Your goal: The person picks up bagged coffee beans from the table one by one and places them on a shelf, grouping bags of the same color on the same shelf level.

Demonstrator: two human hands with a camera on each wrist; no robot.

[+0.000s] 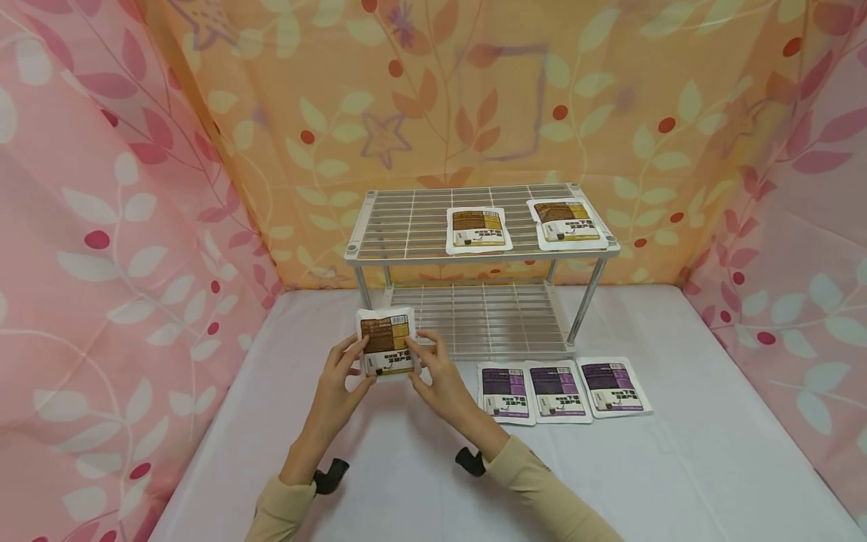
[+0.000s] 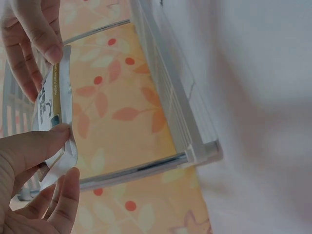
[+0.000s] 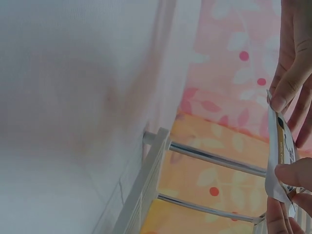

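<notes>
Both hands hold a white sachet with a brown and yellow label (image 1: 387, 345), raised in front of the rack's left end. My left hand (image 1: 336, 386) pinches its left edge, thumb low on the printed face. On the opposite edge, my right hand (image 1: 439, 379) grips the sachet between thumb and fingers. In the left wrist view the sachet (image 2: 57, 105) appears nearly edge-on, with a thumb on its face at either end. Two matching brown-labelled sachets lie on the rack's top shelf, one near the middle (image 1: 479, 230) and one at the right (image 1: 567, 224).
A two-tier white wire rack (image 1: 393, 218) with metal legs stands at the back of the white-covered table (image 1: 650, 482). Three purple-labelled sachets (image 1: 558, 391) lie in a row before its right side. Leaf-patterned cloth (image 1: 325, 98) encloses the back and sides.
</notes>
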